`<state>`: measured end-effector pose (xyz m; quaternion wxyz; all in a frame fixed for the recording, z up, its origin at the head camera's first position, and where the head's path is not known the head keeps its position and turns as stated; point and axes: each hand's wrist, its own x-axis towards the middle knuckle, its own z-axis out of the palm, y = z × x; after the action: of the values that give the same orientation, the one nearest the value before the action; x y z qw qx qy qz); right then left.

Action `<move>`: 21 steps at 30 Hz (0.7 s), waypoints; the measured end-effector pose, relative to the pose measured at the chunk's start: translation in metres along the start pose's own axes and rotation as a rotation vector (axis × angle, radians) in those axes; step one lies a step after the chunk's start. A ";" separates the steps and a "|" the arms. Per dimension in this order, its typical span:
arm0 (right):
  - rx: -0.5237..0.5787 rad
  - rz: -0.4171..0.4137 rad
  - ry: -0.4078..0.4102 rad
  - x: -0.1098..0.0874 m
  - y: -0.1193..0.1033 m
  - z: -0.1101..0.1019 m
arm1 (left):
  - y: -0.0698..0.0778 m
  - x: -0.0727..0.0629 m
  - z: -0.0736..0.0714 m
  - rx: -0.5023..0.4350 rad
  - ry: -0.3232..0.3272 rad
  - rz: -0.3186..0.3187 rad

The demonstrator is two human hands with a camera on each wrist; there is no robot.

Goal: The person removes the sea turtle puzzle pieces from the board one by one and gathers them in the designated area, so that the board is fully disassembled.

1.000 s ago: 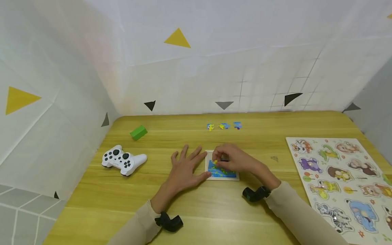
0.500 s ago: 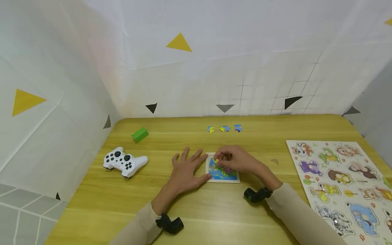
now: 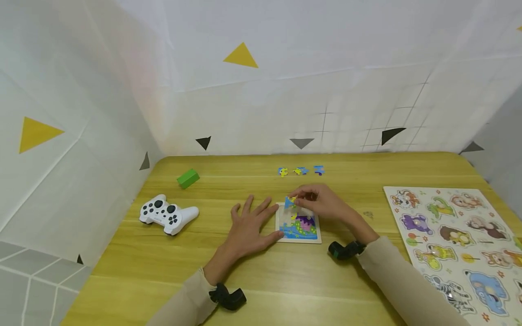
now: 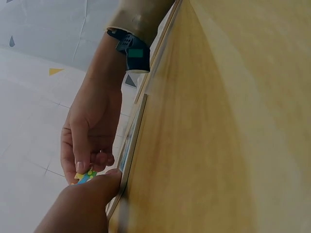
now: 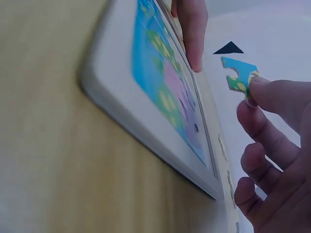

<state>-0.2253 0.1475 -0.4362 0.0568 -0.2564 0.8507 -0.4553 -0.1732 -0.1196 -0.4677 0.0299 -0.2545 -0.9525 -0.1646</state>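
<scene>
One blue, green and yellow jigsaw piece is pinched between the right hand's thumb and forefinger, raised over the jigsaw tray; the edge grip apparently leaves its cut outline exposed. At the tray's left side, the left hand lies with fingers spread wide, thumb touching the rim, probably for steadiness. Beyond the tray, three loose jigsaw pieces sit apart, perhaps for easy picking.

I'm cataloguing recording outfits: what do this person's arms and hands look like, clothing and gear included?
The left sleeve and right sleeve are long and beige. The left camera and right camera, one at each wrist, are black and bent; the right one shows a green patch. The left hand and right hand wear no gloves.
</scene>
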 end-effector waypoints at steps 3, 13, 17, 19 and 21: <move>-0.019 -0.009 0.014 0.007 0.002 -0.004 | 0.000 0.000 0.000 0.001 -0.002 -0.002; -0.102 -0.007 -0.025 0.033 0.013 -0.012 | 0.001 0.000 0.001 -0.003 -0.003 -0.005; -0.122 0.031 -0.043 0.041 0.013 -0.011 | 0.000 0.000 0.002 0.006 0.001 -0.002; -0.128 0.045 -0.043 0.045 0.013 -0.010 | 0.000 0.000 0.002 0.009 0.004 0.000; -0.135 0.064 -0.044 0.049 0.012 -0.010 | 0.000 0.000 0.001 0.011 0.006 0.002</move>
<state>-0.2752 0.1363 -0.4331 0.0725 -0.2422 0.8857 -0.3894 -0.1736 -0.1192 -0.4689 0.0343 -0.2547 -0.9530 -0.1602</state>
